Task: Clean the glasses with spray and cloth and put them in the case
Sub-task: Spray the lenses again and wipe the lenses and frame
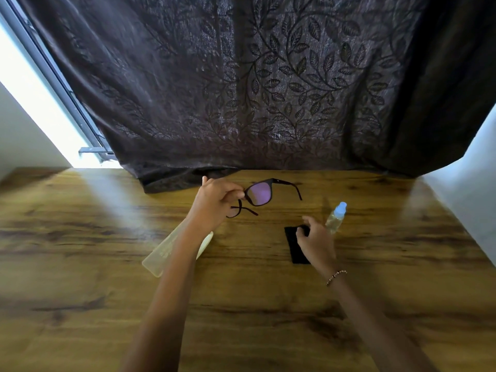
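While left hand (214,200) lifts glasses (259,194), right hand (315,238) touches cloth (294,248) (black).

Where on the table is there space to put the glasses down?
Bare wood lies on the table left of the case, and in the wide strip nearest the person. It is crowded around the cloth and spray bottle, by the right hand.

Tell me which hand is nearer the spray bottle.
Right. The right hand rests on the black cloth beside the spray bottle; the left hand holds the glasses farther away.
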The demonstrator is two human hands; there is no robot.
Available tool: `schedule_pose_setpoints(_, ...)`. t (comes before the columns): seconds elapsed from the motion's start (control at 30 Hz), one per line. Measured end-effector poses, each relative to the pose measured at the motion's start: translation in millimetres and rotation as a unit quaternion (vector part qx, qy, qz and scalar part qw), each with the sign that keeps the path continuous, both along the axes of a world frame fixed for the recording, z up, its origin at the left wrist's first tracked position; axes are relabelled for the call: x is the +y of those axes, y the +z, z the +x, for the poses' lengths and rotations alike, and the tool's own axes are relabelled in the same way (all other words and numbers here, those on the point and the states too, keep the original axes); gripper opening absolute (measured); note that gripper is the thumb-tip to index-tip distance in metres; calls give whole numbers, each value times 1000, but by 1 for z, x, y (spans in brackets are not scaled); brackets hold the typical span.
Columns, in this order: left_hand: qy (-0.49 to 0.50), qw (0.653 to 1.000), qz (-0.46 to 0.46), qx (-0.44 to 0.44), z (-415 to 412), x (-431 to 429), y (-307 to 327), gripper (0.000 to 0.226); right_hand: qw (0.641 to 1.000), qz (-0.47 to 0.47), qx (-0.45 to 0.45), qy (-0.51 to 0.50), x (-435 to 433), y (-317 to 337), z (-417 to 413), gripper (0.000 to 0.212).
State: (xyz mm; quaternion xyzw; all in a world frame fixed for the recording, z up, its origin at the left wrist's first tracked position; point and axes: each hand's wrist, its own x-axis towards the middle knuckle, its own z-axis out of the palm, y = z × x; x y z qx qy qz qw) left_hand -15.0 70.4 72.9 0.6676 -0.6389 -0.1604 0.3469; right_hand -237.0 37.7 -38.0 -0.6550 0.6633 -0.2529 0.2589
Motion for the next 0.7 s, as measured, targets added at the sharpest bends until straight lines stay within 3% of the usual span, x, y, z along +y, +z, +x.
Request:
schedule_pose_setpoints(0.07,-6,1000,-2,17,0,0,-4,16,997,-53,-58,25,-2,11,3,41)
schedule_pose_setpoints(0.13,-23,998,-3,50,0,1,-9,16,959,10,-282,24,-5,29,7,40)
schedule_pose_setpoints(0.2,-32,996,3,83,1,1,-14,16,821,141,-552,39,-7,48,11,35)
schedule_pose_setpoints(0.23,-32,995,3,98,1,1,-15,16,751,178,-634,55,-7,56,11,33)
schedule_pose_setpoints(0.27,-33,993,0,111,1,1,-17,15,703,192,-682,67,-8,64,11,32)
schedule_pose_setpoints(0.3,-36,992,-1,119,1,2,-19,14,674,191,-710,79,-9,71,11,31)
schedule_pose_setpoints(0.37,-50,992,10,117,3,1,-24,16,652,170,-733,91,-12,85,15,27)
schedule_pose_setpoints(0.47,-77,989,48,115,3,1,-29,19,677,123,-718,104,-15,99,23,19)
schedule_pose_setpoints(0.57,-52,991,28,118,2,0,-25,21,761,25,-630,150,-14,106,35,12)
schedule_pose_setpoints(0.7,-12,994,-67,86,5,0,-7,19,872,-106,-442,181,-14,109,50,12)
